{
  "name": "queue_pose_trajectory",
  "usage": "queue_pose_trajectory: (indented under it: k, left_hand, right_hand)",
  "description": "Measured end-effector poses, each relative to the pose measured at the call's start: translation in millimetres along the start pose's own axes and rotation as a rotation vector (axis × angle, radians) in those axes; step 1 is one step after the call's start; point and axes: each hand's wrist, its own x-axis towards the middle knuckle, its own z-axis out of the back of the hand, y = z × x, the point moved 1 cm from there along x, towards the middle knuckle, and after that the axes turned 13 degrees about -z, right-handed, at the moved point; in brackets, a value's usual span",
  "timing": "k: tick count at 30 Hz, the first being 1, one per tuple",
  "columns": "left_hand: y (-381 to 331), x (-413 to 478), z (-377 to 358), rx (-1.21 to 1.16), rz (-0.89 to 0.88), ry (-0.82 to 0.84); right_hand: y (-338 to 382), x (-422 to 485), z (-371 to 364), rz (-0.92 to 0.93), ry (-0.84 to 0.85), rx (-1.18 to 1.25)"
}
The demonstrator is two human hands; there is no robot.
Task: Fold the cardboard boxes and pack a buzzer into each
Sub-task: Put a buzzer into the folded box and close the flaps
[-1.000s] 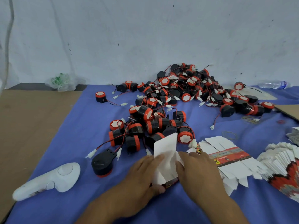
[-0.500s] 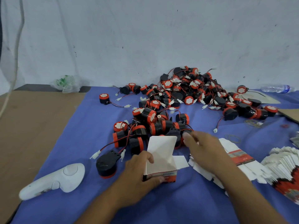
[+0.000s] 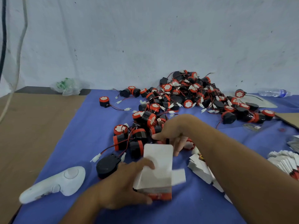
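My left hand (image 3: 123,183) grips a small folded cardboard box (image 3: 157,168) that stands on the blue cloth (image 3: 87,131), its white lid flap up and a side flap sticking out to the right. My right hand (image 3: 174,131) reaches just beyond the box into the near edge of the buzzer pile (image 3: 186,96). Its thumb and fingers curl round a black and red buzzer (image 3: 166,141), which is mostly hidden by the hand. Flat unfolded boxes (image 3: 200,168) lie under my right forearm.
A white handheld controller (image 3: 55,183) and a black buzzer (image 3: 106,165) lie left of the box. More flat boxes are fanned out at the right edge (image 3: 284,162). Brown cardboard (image 3: 32,126) covers the left; a plastic bag (image 3: 68,85) and a water bottle (image 3: 273,92) sit by the wall.
My right hand left the box flaps and moved forward into the buzzer pile, closing on a buzzer. My left hand kept holding the box, now standing with its lid open.
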Motion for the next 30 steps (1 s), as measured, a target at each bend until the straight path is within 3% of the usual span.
queue_pose_trajectory:
  k: [4,7,10,16,20,25,27,30]
  left_hand:
    - [-7,2,-4,-0.109,-0.003,0.136]
    - [-13,9,-13,-0.038,-0.027,0.086]
    - [-9,11,-20,-0.002,-0.024,0.026]
    - [3,10,-22,-0.023,0.001,-0.183]
    - [7,13,-24,-0.021,-0.008,-0.255]
    - [9,15,-26,-0.004,0.009,-0.335]
    - [9,16,-26,0.017,0.003,-0.358]
    - [8,17,-25,-0.036,0.0,-0.387]
  right_hand:
    - [12,-2,-16,0.024,-0.067,-0.132]
    - [20,1,-32,0.162,-0.243,-0.24]
    - [18,-1,-39,0.28,-0.268,-0.207]
    - [-27,-39,-5,0.459,-0.636,0.068]
    - [-61,-80,18,0.704,-0.83,0.339]
    - [-77,-103,-5,1.065,-0.555,0.574]
    - [-77,-89,-32,1.033,-0.487,0.516]
    - [-80,-58,-72,0.949,-0.54,0.256]
